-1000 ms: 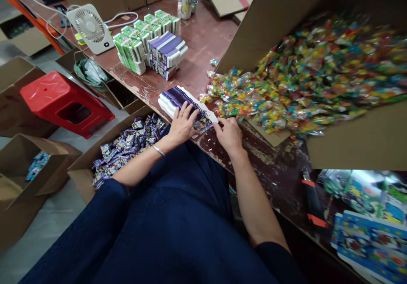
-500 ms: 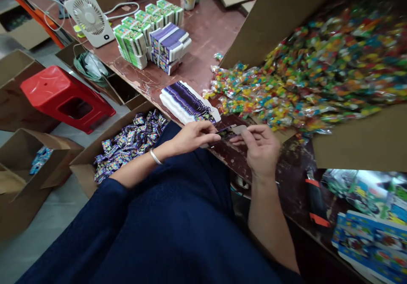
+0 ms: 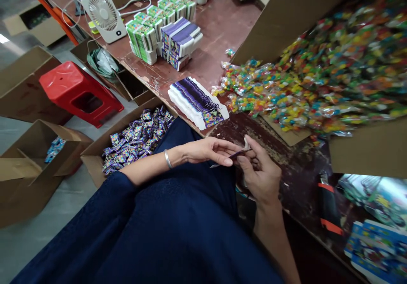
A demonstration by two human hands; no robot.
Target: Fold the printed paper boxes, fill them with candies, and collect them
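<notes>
A small purple folding carton, seen nearly edge-on with a pale flap bent up, is held between both hands just off the table edge. My left hand, with a silver bangle at the wrist, grips its left end between thumb and fingers. At its right end my right hand pinches the carton near the raised flap, fingers curled. Just beyond the hands lies a fanned row of flat purple cartons. Wrapped colourful candies spill out of a tipped cardboard box to the right.
Banded green carton stacks and purple ones stand farther back beside a white fan. Below left, a cardboard box holds filled purple packs near a red stool. A black-and-orange cutter lies right.
Both hands have drawn closer to my body with the carton, which has turned more edge-on. Its pale flap now stands bent upward. The whole view has shifted slightly.
</notes>
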